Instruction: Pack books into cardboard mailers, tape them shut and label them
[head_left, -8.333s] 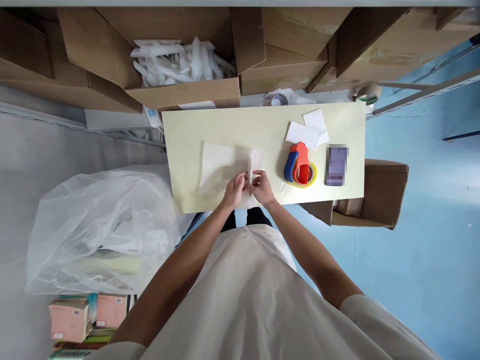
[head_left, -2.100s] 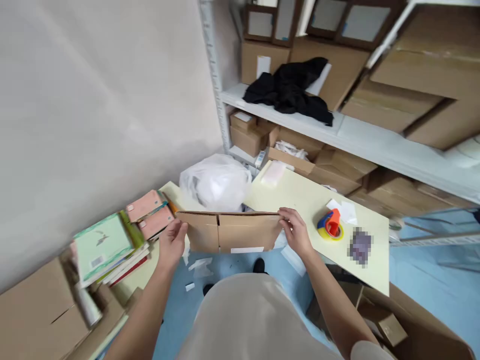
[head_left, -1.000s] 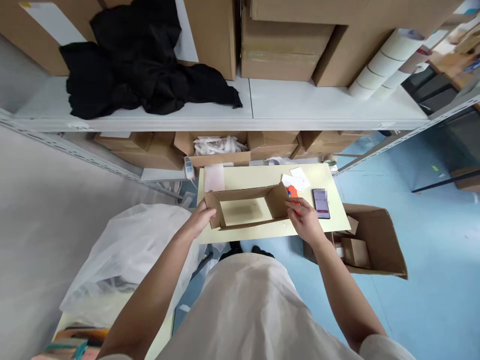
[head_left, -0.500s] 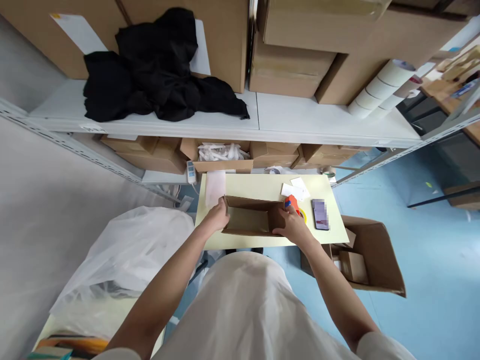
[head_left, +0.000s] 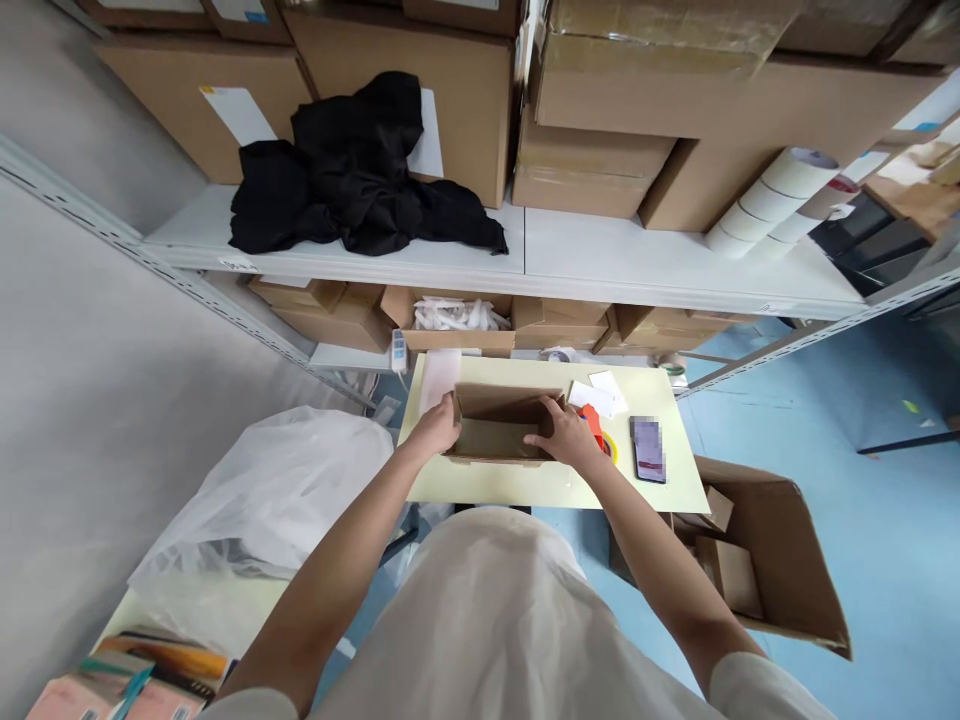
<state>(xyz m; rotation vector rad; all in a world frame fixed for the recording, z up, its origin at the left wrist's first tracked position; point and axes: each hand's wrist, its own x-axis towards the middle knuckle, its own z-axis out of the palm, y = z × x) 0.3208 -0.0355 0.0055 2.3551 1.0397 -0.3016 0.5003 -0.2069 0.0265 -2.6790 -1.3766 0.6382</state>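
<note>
An open cardboard box (head_left: pixel 499 403) sits on the pale table (head_left: pixel 480 485) in front of me, its hollow inside facing up. My left hand (head_left: pixel 437 428) grips the box's left end, with the thumb on the upper edge. At the right end, my right hand (head_left: pixel 564 434) has its thumb and fingers spread over the rim and reaching into the box. Beside that hand lies an orange tape dispenser (head_left: pixel 592 424) with a yellow tape roll (head_left: pixel 609 447), partly hidden by the hand.
White paper slips (head_left: pixel 596 395) and a phone (head_left: pixel 647 448) lie on the table's right. A large open carton (head_left: pixel 795 550) stands on the floor at right. Shelving (head_left: pixel 585 262) holds boxes and black cloth (head_left: pixel 360 175). Clear plastic wrap (head_left: pixel 277 490) is heaped at left.
My right hand has loosened from the box's right end and shifted left, its fingers spreading over the rim. My left hand keeps its hold. The view has tilted slightly.
</note>
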